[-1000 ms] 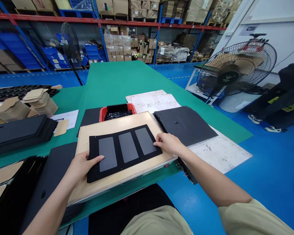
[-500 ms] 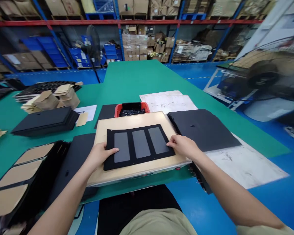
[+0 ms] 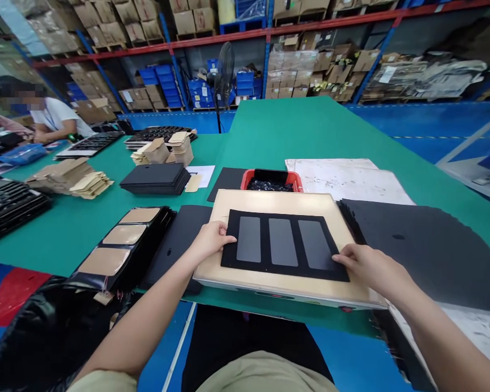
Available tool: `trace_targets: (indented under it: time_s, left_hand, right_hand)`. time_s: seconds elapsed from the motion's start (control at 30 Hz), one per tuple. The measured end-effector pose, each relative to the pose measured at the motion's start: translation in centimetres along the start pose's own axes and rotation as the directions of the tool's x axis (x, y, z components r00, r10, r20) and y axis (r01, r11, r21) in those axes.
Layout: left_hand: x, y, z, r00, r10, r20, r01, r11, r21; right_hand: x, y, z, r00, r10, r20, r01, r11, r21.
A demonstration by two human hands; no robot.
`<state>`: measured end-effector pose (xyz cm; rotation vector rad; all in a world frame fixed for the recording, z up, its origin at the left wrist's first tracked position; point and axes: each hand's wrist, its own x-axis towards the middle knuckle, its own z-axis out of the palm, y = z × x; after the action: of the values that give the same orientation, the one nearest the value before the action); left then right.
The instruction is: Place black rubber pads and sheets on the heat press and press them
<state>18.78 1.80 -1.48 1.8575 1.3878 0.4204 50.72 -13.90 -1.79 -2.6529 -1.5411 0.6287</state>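
Note:
A black sheet with three clear rounded windows point(image 3: 265, 239) lies on a pale, box-like board point(image 3: 232, 200). My left hand point(image 3: 212, 242) pinches the sheet's left edge, thumb on top. At the opposite edge, my right hand point(image 3: 361, 261) grips the sheet near its lower right corner. Behind the board stands a red basket point(image 3: 298, 182) full of small dark pieces I cannot make out. To the right is a stack of black sheets point(image 3: 428, 239); close to my left forearm lies another black sheet pile point(image 3: 173, 239).
On the left stands a pile of black pieces with tan panels point(image 3: 124, 234). Behind it are a black stack point(image 3: 155, 179) and several tan card bundles point(image 3: 61, 174). White sheets point(image 3: 351, 171) lie at the back right. A person point(image 3: 59, 117) sits far left; a bin bag point(image 3: 44, 337) is below.
The view has swung left, bringing the seated person and the bin bag into sight. Both hands still hold the windowed sheet on the board.

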Motion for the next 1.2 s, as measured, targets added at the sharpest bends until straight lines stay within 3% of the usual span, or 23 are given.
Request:
trace_targets:
  time_s: [0.17,0.53,0.8,0.97,1.2]
  left_hand:
    - [-0.2,0.0,-0.2,1.0,-0.009,0.015,0.009,1.0,0.019]
    - [0.2,-0.1,0.1,0.996,0.085,0.014,-0.086,0.967,0.241]
    - [2.7,-1.8,-0.8,0.974,0.192,-0.121,-0.14,0.929,0.342]
    - [4.3,-2.2,-0.7,0.962,0.261,-0.075,-0.215,0.899,0.382]
    - [4.8,-2.1,-1.3,0.947,0.315,0.061,-0.307,0.835,0.456]
  right_hand:
    - [0.4,0.6,0.4,0.999,-0.051,-0.017,0.051,0.998,0.028]
    - [0.5,0.8,0.5,0.999,-0.038,0.019,0.038,0.999,0.005]
    - [0.1,0.8,0.1,0.995,-0.044,-0.091,0.051,0.996,0.074]
    - [0.0,-0.9,-0.6,0.968,-0.149,-0.201,0.173,0.979,0.106]
    - [0.2,-5.9,-1.5,0.929,-0.314,-0.196,0.334,0.94,0.075]
